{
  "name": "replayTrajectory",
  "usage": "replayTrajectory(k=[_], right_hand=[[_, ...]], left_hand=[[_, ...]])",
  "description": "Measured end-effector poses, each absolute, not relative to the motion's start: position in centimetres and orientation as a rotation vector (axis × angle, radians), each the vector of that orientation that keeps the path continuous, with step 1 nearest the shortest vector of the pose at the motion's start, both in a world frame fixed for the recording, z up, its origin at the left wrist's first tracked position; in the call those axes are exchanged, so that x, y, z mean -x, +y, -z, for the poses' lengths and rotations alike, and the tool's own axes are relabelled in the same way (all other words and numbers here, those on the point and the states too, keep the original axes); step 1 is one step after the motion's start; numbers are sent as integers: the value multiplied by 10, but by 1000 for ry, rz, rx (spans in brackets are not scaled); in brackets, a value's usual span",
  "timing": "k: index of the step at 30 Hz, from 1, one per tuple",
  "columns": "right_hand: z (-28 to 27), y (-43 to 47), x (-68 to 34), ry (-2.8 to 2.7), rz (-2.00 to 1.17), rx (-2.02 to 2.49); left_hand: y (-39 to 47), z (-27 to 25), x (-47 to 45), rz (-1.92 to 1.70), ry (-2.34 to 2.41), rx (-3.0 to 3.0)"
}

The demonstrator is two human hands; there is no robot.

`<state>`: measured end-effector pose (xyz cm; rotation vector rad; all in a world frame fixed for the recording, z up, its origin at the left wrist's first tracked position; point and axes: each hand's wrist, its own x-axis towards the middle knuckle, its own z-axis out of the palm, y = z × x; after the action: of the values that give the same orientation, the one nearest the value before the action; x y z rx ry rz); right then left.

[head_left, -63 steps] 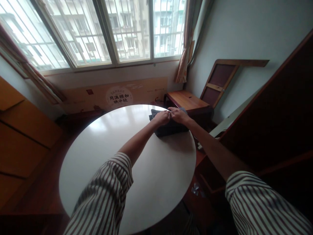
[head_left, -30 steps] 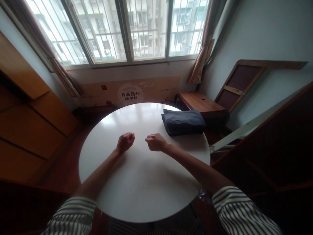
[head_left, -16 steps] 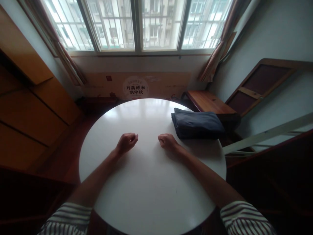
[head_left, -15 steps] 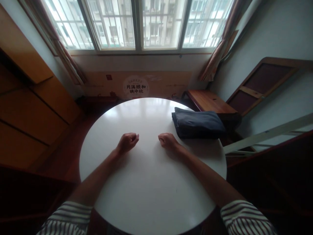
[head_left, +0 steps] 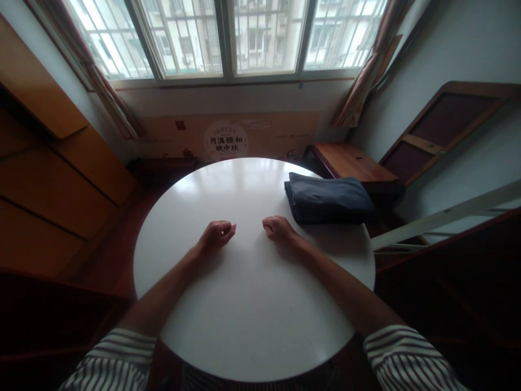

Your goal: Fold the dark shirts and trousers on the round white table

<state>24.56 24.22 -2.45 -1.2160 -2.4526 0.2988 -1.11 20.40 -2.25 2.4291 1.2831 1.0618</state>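
Observation:
My left hand (head_left: 218, 234) rests on the round white table (head_left: 252, 304), its fingers curled into a loose fist with nothing in it. Across a short gap to the right lies my right hand (head_left: 278, 228), also closed in a fist, with nothing seen in it. Beyond the right hand, at the table's far right, is a folded dark blue cloth (head_left: 329, 200), perhaps a garment. It lies in a thick flat stack, apart from both hands.
A low wooden bench (head_left: 354, 163) stands behind the table at the right. A folded wooden frame (head_left: 442, 130) leans on the right wall. Orange-brown cabinets (head_left: 52, 190) line the left side, and a barred window (head_left: 228, 38) with curtains is ahead.
The whole view has tilted slightly, so the table sits a little higher in the picture. Both hands stay closed on the table; the left has shifted slightly right. The folded cloth lies unmoved.

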Motion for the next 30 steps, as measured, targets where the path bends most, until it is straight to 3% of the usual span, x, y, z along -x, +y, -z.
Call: replayTrajectory(k=[30], right_hand=[[24,236,-248,-2375,-374,1148]], left_hand=[[207,26,10,-1011,1308,-2323]])
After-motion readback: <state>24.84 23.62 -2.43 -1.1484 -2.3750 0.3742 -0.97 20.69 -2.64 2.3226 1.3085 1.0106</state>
